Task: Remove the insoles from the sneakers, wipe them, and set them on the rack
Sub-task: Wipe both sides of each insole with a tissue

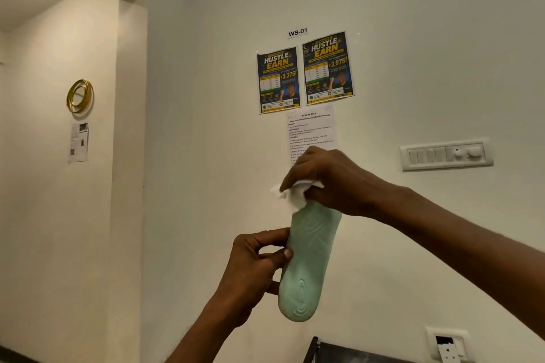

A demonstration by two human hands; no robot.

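The left hand (253, 262) pinches the pale green insole (306, 262) by its edge, held upright before the wall; the right hand (324, 183) clamps a white wipe (292, 194) over its top end. A hard rub could bend it (the pinch looks light). No containers show.

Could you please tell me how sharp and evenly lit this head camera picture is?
Head view: dim, warm light; insole, tissue and both hands (left, right) fairly sharp; poster headlines readable, task sheet's small print blurred; wide-angle bending at the edges.
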